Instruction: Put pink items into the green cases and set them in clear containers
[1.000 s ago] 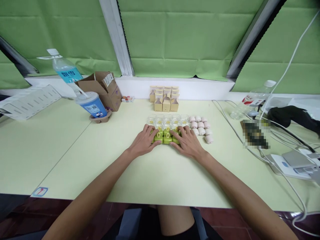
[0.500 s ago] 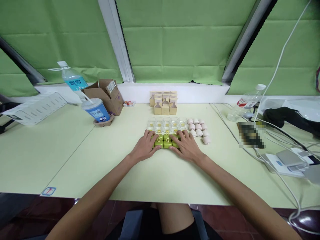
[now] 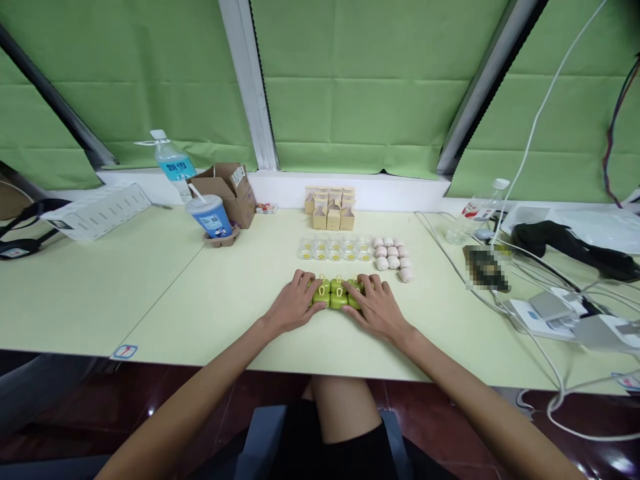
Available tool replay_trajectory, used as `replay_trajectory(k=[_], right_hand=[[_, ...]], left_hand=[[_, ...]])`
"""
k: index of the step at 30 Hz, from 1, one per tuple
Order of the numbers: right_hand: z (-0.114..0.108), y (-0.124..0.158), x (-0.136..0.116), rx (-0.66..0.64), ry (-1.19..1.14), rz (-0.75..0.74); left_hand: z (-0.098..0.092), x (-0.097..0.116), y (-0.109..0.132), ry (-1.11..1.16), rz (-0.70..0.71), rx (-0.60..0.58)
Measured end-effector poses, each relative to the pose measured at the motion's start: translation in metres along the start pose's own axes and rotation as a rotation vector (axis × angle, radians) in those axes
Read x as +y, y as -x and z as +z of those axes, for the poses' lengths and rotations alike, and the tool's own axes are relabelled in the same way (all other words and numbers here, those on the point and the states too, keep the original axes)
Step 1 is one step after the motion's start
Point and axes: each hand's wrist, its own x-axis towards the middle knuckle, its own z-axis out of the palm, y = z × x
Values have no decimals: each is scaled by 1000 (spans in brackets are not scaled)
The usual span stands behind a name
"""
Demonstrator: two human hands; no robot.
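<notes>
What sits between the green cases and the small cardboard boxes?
In the head view: the clear containers, with a strip of tabletop between them and the green cases.

Left hand [image 3: 293, 305] and right hand [image 3: 379, 308] are gripping opposite ends of a block of green cases [image 3: 338, 300] between the table's [image 3: 200, 320] near and far edges. Clear cups [image 3: 336, 248] are sitting farther from the near edge, pale pink cases [image 3: 393, 252] lying just beside them; tan boxes [image 3: 333, 218] are standing by the far edge.
</notes>
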Motion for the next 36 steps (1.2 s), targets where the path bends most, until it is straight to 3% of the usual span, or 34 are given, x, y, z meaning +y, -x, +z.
replay_trajectory(k=[9,18,23,28,30,32,34,36], right_hand=[[-12,24,-15,11,13,-14],[-17,19,-13,-70,75,-7],[-31,18,-9,13,111,51],[-50,-2,42,135,1,275],[-50,-19,73,57,-65,314],[-43,-35,100,-89,-103,249],[-33,-47,119,-203,-95,179],[-20,-52,126,-221,-52,139]], left_hand=[[-6,22,21,-5,9,14],[-15,21,16,-89,47,-35],[-30,20,19,-100,18,14],[-44,-4,18,123,-237,118],[-47,-21,13,325,-217,25],[-48,-35,5,512,-195,-99],[-48,-44,-3,626,-222,-205],[-48,-49,-9,671,-267,-248]])
